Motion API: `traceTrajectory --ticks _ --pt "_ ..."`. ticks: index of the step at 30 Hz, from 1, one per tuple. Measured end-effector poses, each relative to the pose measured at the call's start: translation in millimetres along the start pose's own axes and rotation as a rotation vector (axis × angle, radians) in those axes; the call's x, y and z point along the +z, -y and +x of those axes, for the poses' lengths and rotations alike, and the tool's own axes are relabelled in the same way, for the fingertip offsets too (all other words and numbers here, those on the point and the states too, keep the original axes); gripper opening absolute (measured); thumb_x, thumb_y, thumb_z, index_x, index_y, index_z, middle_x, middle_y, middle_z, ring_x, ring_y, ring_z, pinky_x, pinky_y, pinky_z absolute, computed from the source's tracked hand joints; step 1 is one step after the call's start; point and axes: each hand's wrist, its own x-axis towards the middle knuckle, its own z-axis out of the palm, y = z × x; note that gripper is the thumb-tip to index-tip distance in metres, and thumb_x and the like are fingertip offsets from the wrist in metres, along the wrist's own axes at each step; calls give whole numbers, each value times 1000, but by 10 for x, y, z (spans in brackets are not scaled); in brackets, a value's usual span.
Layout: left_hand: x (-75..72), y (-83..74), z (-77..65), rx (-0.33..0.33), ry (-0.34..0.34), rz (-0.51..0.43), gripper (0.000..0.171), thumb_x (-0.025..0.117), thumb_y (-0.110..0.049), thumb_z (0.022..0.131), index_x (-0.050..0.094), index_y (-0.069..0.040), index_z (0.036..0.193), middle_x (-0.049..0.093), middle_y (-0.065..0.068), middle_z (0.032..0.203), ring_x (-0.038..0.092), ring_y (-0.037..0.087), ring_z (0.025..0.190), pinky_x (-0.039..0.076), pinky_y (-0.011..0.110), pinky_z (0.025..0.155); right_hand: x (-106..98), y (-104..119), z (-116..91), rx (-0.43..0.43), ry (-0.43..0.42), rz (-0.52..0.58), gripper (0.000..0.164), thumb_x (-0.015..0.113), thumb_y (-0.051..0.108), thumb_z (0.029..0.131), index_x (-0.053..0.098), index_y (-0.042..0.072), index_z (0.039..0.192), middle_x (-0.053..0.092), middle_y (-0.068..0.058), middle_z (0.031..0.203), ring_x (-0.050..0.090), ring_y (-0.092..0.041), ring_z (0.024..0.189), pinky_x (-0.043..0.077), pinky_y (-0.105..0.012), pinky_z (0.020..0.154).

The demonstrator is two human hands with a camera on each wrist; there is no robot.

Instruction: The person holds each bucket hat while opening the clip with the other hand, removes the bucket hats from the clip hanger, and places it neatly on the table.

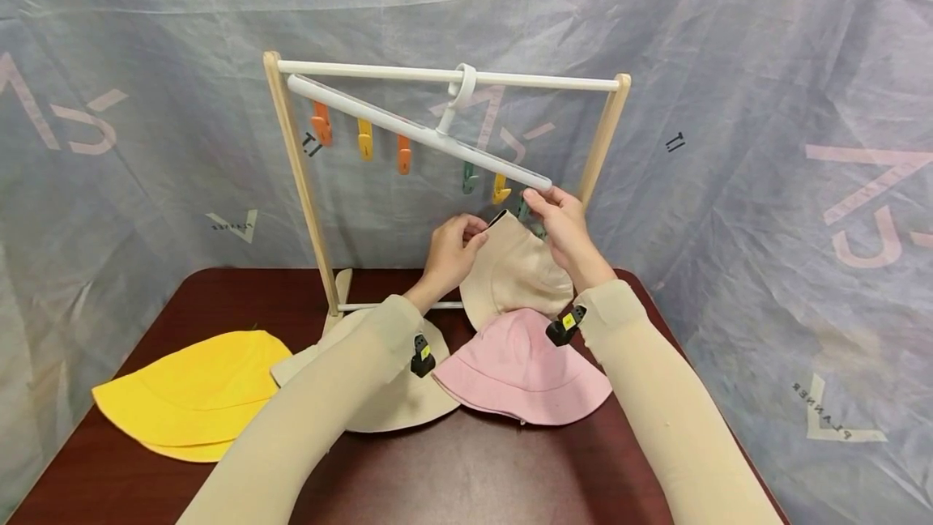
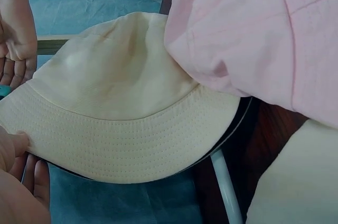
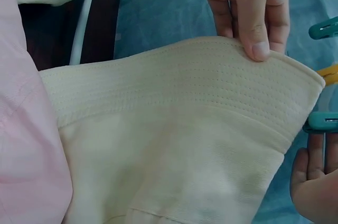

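Observation:
A cream bucket hat [image 1: 521, 270] hangs tilted below the low right end of a white clip hanger [image 1: 423, 132]. My left hand [image 1: 452, 253] pinches the hat's brim between thumb and fingers, plainly seen in the right wrist view. At the hanger's low end, my right hand [image 1: 567, 233] holds a green clip [image 3: 322, 122], its thumb near the bar. The clip lies against the brim's edge; whether it bites the fabric I cannot tell. Further along the bar hang a yellow clip [image 1: 500, 189], another green clip [image 1: 469, 177] and orange clips [image 1: 404, 154].
The hanger's hook loops over the top bar of a wooden-legged rack [image 1: 364, 70]. On the dark red table [image 1: 466, 476] lie a yellow hat [image 1: 197, 387], a pink hat [image 1: 528, 367] and another cream hat [image 1: 408, 403], partly behind my left sleeve. Grey cloth [image 1: 729, 209] surrounds the table.

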Motion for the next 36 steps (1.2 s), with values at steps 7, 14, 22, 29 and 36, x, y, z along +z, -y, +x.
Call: traceTrajectory --ticks 7,14,22,29,36 --pt "10 10 -19 -1 1 -13 9 67 -18 94 68 -14 101 65 -1 95 62 10 86 52 23 77 -4 13 -7 0 -24 -53 44 70 17 92 57 -10 123 68 5 94 59 -10 93 45 -34 94" --pt "20 12 -25 11 3 -31 8 67 -17 94 68 -14 101 65 0 95 62 11 86 52 24 76 -29 16 -4 2 -33 -45 42 70 17 92 58 -9 122 67 4 95 58 -9 91 46 -29 88" --pt "10 33 -34 -1 -5 -21 9 68 -19 94 68 -15 102 64 -2 95 61 9 86 52 23 76 -39 40 1 -9 -54 -44 27 70 16 92 65 -3 111 67 2 92 57 -12 89 46 -30 84" --pt "-6 30 -53 -13 1 -21 10 66 -20 95 67 -15 103 64 -2 96 61 9 87 52 23 77 -58 47 7 -2 -47 -62 24 68 18 93 66 0 109 66 2 93 56 -12 90 44 -29 84" --pt "-23 17 -67 -11 -7 -26 9 67 -20 94 67 -15 102 64 -2 95 61 10 86 52 24 77 -72 59 2 4 -44 -62 24 67 16 94 66 -1 111 67 2 95 55 -11 89 42 -38 93"
